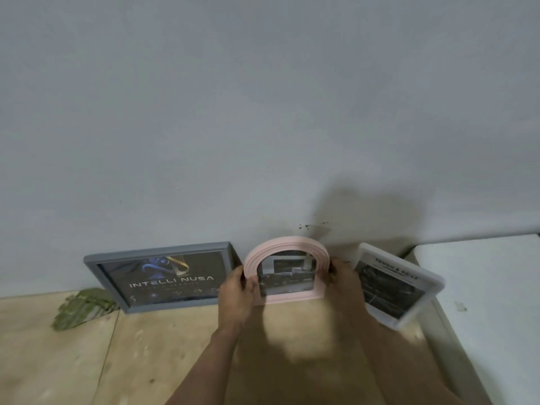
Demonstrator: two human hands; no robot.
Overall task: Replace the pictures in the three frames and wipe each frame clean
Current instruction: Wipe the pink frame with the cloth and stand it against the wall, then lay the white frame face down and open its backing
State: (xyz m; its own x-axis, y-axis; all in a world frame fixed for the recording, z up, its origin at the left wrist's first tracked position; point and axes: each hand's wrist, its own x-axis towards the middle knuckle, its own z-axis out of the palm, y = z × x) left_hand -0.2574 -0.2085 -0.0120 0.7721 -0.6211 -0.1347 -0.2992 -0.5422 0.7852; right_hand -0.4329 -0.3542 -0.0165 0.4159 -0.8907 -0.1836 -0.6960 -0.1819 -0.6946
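Pink arched plastic picture frame (287,268) stands upright at the foot of the pale grey wall (263,112), on the light plywood tabletop (87,361). A dark picture shows in its opening; detail is too blurred to read.

Left hand (235,290) grips the arch's left edge, fingers curled round the rim. Right hand (340,276) grips the right edge likewise. Both hands are clenched on the frame; none is released. Whether the frame's base bears on the tabletop or is lifted just off it cannot be told.

Just left of the pink frame: grey rectangular frame (160,277), leaning back on the wall, holding a dark poster that reads "INTELLI NUSA". Just right of the pink frame: white rounded-corner rectangular frame (397,285), tilted, with a dark printed picture headed "TOUGH & AGILE". Well left of the pink frame, past the grey one: crumpled green cloth (83,308), lying on the tabletop, in nobody's hand. Far right of the pink frame: white flat surface (482,287), butted against the tabletop.

Progress, judged: all three frames carry pictures, but whether these are old or new ones cannot be told. Cloth sits idle, so no wiping is under way at this moment. The pink frame is the one in hand, either being set in place or taken up.
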